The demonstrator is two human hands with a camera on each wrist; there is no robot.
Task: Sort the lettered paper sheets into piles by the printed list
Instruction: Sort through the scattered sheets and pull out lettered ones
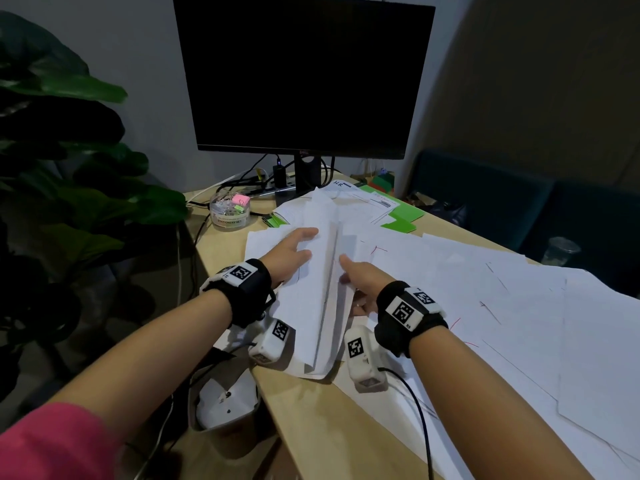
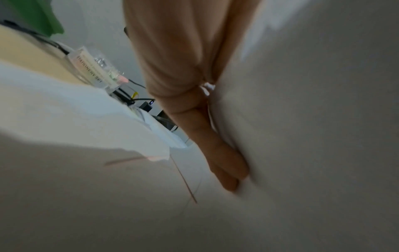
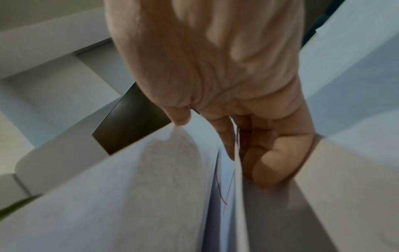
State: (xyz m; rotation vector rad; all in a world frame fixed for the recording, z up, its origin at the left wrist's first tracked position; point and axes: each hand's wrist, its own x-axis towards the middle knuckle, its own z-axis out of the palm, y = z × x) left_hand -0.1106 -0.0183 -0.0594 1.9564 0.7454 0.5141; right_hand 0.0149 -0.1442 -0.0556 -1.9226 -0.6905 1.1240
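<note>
A bundle of white paper sheets (image 1: 318,271) stands tilted on its long edge above the middle of the desk, between my two hands. My left hand (image 1: 294,251) lies flat against its left face, fingers (image 2: 218,153) straight on the paper (image 2: 302,119). My right hand (image 1: 360,277) pinches the bundle (image 3: 151,187) from the right, thumb on the near face and curled fingers (image 3: 265,167) behind, one finger slipped between sheets. A red pen mark shows on an inner sheet. More white sheets (image 1: 485,299) with red marks lie spread over the desk to the right. A printed sheet (image 1: 379,202) lies at the back.
A dark monitor (image 1: 304,74) stands at the back. A clear stationery tub (image 1: 231,211) sits at the back left beside cables. Green paper (image 1: 403,216) lies under the printed sheet. A plant (image 1: 69,150) fills the left, and a plastic cup (image 1: 559,249) stands off the right edge.
</note>
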